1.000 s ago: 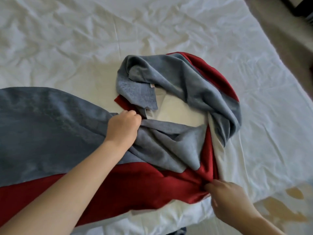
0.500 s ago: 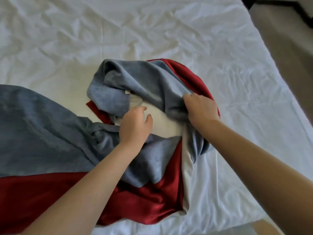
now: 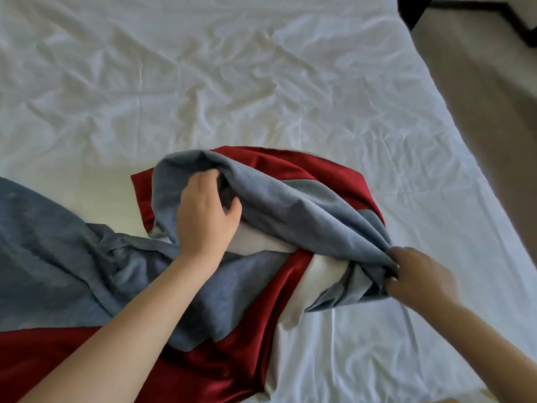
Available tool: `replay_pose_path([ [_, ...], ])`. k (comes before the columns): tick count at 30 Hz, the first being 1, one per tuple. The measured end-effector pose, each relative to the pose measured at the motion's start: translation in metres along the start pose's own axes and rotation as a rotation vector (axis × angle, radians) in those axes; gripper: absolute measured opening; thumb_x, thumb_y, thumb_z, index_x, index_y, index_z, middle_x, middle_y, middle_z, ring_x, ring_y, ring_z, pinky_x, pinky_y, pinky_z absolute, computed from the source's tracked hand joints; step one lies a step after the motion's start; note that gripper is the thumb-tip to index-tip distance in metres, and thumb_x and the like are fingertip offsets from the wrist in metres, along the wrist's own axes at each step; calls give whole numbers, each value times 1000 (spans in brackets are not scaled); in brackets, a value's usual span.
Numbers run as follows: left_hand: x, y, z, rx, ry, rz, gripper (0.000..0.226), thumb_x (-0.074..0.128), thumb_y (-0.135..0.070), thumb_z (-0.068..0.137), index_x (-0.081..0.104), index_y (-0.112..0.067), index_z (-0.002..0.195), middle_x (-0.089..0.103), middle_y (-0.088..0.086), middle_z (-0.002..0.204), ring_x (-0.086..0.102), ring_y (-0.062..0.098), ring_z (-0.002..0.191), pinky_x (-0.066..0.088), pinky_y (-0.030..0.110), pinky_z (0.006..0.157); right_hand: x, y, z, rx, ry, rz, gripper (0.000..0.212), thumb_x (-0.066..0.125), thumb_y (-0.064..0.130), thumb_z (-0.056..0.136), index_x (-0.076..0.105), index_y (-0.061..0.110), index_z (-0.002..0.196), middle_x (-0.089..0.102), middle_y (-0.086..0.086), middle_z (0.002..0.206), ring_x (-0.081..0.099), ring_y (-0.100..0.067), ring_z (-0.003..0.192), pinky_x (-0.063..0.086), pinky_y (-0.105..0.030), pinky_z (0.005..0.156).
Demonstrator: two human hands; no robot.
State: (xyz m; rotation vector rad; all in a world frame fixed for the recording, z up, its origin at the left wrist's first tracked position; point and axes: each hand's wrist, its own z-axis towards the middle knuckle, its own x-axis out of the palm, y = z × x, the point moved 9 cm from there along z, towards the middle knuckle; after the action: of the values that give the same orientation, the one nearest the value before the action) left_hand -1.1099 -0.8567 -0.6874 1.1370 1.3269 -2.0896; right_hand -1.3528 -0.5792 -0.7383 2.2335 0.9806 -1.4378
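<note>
Working a grey, red & white cloth (image 3: 290, 205) on bed sheet (image 3: 261, 82), crumpled near front edge, approx. centre of view, w/ rest trailing off to L edge. Pinching bunched grey end w/ R grip (image 3: 418, 274), clenched on fabric at bundle's R side. Reaching L grip (image 3: 203, 216) into grey fold at top L of bundle, fingertips tucked under fabric, thumb out; can't tell if grasping or just touching. Beyond bed, top R: brown floor (image 3: 479, 126) & 1 dark furniture piece (image 3: 412, 10).
</note>
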Motion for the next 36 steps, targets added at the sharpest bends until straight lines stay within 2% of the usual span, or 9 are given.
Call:
replay_pose_path([
  [3,5,3,13,-12,22,49,69,69,-30,80,37,-12,138,48,13,134,55,25,114,55,37,79,-47,38,12,-88,-128,257,55,59,32,64,51,37,119,57,2,110,57,-25,100,41,-30,67],
  [7,30,4,23,28,179,90,84,69,-33,80,16,-35,146,40,12,141,59,21,106,57,33,66,-102,130,18,-405,-314,421,69,58,47,72,38,32,137,50,3,132,50,-18,117,42,-30,79],
  [11,60,9,28,31,328,135,58,65,-28,81,39,-33,133,35,11,144,59,23,101,51,31,63,-97,208,46,-482,-217,351,84,70,41,74,27,27,145,40,-3,141,42,-24,125,45,-37,92],
  [14,72,5,37,81,369,130,40,63,-21,81,52,-20,119,47,10,130,58,23,96,47,31,66,-68,232,73,-390,-63,252,90,68,28,78,13,31,149,19,-7,154,38,-29,131,46,-39,89],
  [17,85,4,46,139,427,120,35,59,-16,81,55,-13,115,52,11,120,57,27,96,46,35,72,-51,236,96,-296,-13,188,90,67,18,80,11,31,149,33,-5,144,54,-30,116,49,-38,75],
  [21,98,6,56,281,425,65,45,54,-16,84,50,-8,128,58,10,115,58,21,97,44,26,80,-53,243,111,-301,-115,142,38,62,15,81,47,20,115,54,-3,106,63,-29,90,41,-34,61],
  [25,101,-2,68,356,457,-23,62,55,-12,86,32,-5,143,54,12,117,57,23,98,48,30,82,-63,238,115,-258,-173,201,11,56,15,80,49,20,87,60,1,86,62,-26,80,39,-33,60],
  [29,100,-38,96,425,463,-85,39,56,-9,83,53,-11,122,50,15,122,56,32,101,47,40,81,-96,205,122,-163,-297,331,19,55,16,76,57,16,94,66,-8,93,62,-33,89,46,-35,66],
  [36,103,-127,100,553,399,-265,62,58,-8,83,38,-10,142,46,16,138,50,34,120,45,42,94,-164,42,144,293,-655,738,31,52,16,74,61,15,103,67,-12,101,60,-30,98,37,-26,69],
])
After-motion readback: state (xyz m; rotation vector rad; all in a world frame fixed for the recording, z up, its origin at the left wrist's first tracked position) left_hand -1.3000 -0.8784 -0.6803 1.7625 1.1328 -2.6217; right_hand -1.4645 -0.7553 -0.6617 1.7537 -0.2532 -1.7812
